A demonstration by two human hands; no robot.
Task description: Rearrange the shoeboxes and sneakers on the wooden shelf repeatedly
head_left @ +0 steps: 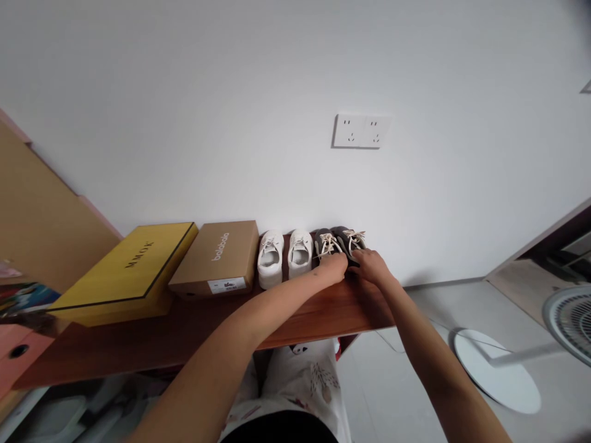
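Observation:
Two dark sneakers (347, 237) with pale laces stand side by side against the wall, at the right end of a reddish-brown wooden shelf (318, 317). My left hand (334, 267) is closed around the heel end of the left one. On the other dark sneaker, my right hand (372, 266) grips the heel end; its fingertips are partly hidden. Immediately left stands a pair of white sneakers (271, 271), toes toward the wall. A brown shoebox (217, 249) lettered "balabala" lies beside them, followed by a yellow box (133, 264) marked "MMOK".
A double wall socket (362, 131) is above the dark sneakers. On the floor to the right stands a fan with a round white base (503, 378). A pink box (21, 354) sits at the far left, with stored items below the shelf there.

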